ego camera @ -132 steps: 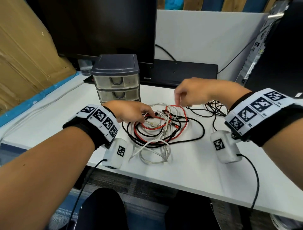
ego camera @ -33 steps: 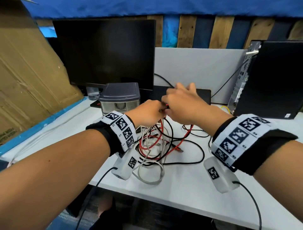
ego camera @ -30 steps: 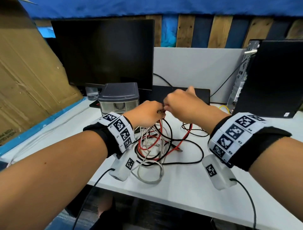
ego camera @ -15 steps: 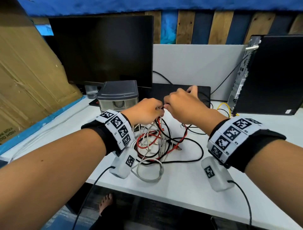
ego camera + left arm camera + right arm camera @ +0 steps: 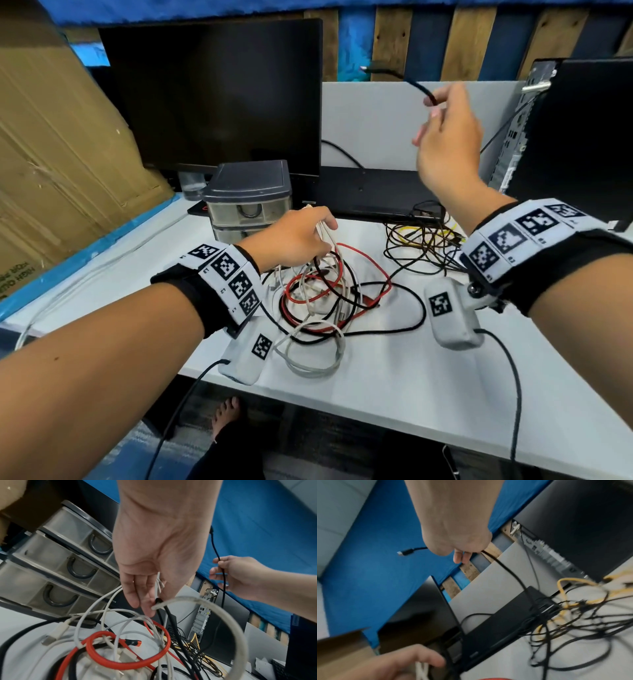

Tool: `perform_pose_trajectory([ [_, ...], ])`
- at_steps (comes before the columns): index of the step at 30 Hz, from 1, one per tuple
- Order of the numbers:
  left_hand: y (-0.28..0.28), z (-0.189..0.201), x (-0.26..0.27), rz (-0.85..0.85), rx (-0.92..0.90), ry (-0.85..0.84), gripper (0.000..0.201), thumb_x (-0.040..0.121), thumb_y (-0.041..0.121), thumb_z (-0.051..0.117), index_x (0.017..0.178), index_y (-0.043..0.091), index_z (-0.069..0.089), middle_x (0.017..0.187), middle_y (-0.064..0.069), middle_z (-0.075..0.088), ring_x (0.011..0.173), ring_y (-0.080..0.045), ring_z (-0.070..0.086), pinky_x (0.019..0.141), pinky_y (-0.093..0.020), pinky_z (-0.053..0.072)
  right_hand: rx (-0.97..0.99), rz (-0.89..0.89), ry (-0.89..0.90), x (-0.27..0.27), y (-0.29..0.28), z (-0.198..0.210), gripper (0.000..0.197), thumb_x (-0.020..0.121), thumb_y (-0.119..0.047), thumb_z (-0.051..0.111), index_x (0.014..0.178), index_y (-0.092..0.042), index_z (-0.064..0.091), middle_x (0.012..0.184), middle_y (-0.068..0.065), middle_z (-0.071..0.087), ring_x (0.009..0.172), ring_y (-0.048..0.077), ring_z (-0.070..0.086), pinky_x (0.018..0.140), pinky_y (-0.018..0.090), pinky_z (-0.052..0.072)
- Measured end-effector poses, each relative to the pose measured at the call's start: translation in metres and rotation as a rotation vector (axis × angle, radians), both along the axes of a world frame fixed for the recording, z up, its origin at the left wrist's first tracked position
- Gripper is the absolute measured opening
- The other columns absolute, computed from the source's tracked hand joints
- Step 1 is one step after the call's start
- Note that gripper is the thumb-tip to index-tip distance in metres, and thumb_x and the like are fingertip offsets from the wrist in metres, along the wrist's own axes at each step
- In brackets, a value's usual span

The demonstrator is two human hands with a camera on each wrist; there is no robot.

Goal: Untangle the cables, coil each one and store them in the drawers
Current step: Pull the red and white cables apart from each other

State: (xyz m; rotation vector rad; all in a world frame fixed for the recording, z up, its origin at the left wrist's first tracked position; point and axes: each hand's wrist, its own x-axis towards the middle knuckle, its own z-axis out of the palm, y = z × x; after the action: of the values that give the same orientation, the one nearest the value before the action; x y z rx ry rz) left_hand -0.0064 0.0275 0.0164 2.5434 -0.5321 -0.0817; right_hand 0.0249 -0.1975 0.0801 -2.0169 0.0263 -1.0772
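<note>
A tangle of red, white and black cables [image 5: 329,301] [image 5: 126,649] lies on the white desk [image 5: 394,383]. My left hand [image 5: 298,240] [image 5: 150,588] hovers over the tangle and pinches white cable strands [image 5: 158,585]. My right hand [image 5: 445,137] [image 5: 462,551] is raised high and grips a black cable [image 5: 416,85] [image 5: 222,577] [image 5: 505,569] whose plug end [image 5: 371,68] [image 5: 405,552] sticks out to the left. A small grey drawer unit [image 5: 250,198] [image 5: 51,568] with shut drawers stands behind the tangle.
A dark monitor [image 5: 219,92] stands at the back left and a black computer tower [image 5: 579,137] at the right. More thin black and yellow wires [image 5: 421,243] [image 5: 573,608] lie near a black dock [image 5: 376,192]. Cardboard [image 5: 51,154] leans at the left.
My right hand has gone from beside the left hand up and to the right, drawing the black cable's end out of the tangle. The left hand stays low on the white strands.
</note>
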Motion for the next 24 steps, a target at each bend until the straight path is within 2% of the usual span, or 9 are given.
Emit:
perform_pose_trajectory([
  [4,0.002,0.002,-0.006,-0.009,-0.047,0.061,0.047,0.096,0.013,0.068,0.136,0.03,0.049,0.091,-0.008,0.071,0.081,-0.027,0.073,0.078,-0.045,0.062,-0.192,0.039,0.202,-0.001,-0.027,-0.021,0.03,0.102,-0.014,0.03,0.123,-0.026,0.048,0.101,0.013,0.068,0.092,0.033,0.06,0.079,0.047,0.053],
  [6,0.003,0.005,-0.008,0.009,-0.072,0.077,0.047,0.097,0.013,0.067,0.136,0.031,0.049,0.09,-0.01,0.074,0.076,-0.026,0.072,0.076,-0.046,0.061,-0.306,0.067,0.354,-0.004,-0.029,-0.039,0.036,0.102,-0.014,0.036,0.13,-0.029,0.053,0.115,0.017,0.068,0.109,0.04,0.058,0.093,0.049,0.052],
  [9,0.002,0.014,-0.011,0.023,-0.147,0.134,0.044,0.098,0.008,0.064,0.135,0.029,0.05,0.091,-0.014,0.076,0.078,-0.03,0.075,0.074,-0.043,0.064,-0.569,0.058,0.517,-0.013,-0.02,-0.066,0.048,0.099,-0.016,0.052,0.145,-0.027,0.05,0.138,0.013,0.058,0.136,0.038,0.042,0.112,0.048,0.036],
  [10,0.002,0.016,-0.012,0.025,-0.187,0.156,0.043,0.098,0.006,0.063,0.134,0.027,0.052,0.093,-0.017,0.076,0.076,-0.029,0.075,0.069,-0.039,0.065,-0.623,0.062,0.527,-0.018,-0.015,-0.073,0.051,0.094,-0.013,0.056,0.143,-0.028,0.052,0.136,0.009,0.056,0.134,0.036,0.04,0.11,0.047,0.035],
  [12,0.001,0.02,-0.012,0.04,-0.226,0.156,0.039,0.097,0.001,0.062,0.13,0.023,0.055,0.095,-0.018,0.073,0.066,-0.02,0.072,0.061,-0.029,0.062,-0.596,0.135,0.49,-0.03,-0.001,-0.075,0.04,0.084,-0.008,0.06,0.118,-0.03,0.062,0.114,-0.002,0.058,0.113,0.026,0.048,0.095,0.04,0.041],
  [15,0.001,0.023,-0.011,0.074,-0.232,0.109,0.032,0.097,-0.002,0.059,0.122,0.018,0.061,0.092,-0.016,0.071,0.059,-0.014,0.07,0.061,-0.031,0.063,-0.271,0.623,0.681,-0.047,0.012,-0.068,0.019,0.083,-0.004,0.065,0.078,-0.02,0.073,0.069,-0.007,0.062,0.069,0.012,0.053,0.061,0.025,0.041],
  [18,0.001,0.026,-0.008,0.106,-0.258,0.107,0.03,0.097,-0.005,0.056,0.119,0.015,0.062,0.09,-0.018,0.07,0.056,-0.017,0.068,0.055,-0.025,0.059,-0.437,0.91,0.994,-0.056,0.021,-0.068,0.011,0.085,-0.017,0.076,0.078,-0.009,0.074,0.068,0.002,0.057,0.065,0.016,0.045,0.061,0.029,0.036],
  [21,0.001,0.031,-0.007,0.15,-0.294,0.124,0.029,0.098,-0.006,0.054,0.119,0.013,0.062,0.089,-0.017,0.07,0.054,-0.017,0.065,0.053,-0.024,0.057,-0.752,0.828,1.0,-0.053,0.024,-0.071,0.022,0.086,-0.024,0.079,0.079,-0.004,0.07,0.064,0.0,0.058,0.06,0.013,0.048,0.064,0.031,0.043],
  [24,0.0,0.034,-0.006,0.167,-0.244,0.048,0.026,0.098,0.007,0.059,0.12,0.021,0.063,0.1,-0.007,0.068,0.073,-0.015,0.066,0.057,-0.027,0.056,-0.763,0.797,0.963,-0.053,0.022,-0.063,0.028,0.091,-0.022,0.075,0.076,0.0,0.067,0.062,-0.001,0.067,0.057,0.008,0.061,0.068,0.031,0.054],
])
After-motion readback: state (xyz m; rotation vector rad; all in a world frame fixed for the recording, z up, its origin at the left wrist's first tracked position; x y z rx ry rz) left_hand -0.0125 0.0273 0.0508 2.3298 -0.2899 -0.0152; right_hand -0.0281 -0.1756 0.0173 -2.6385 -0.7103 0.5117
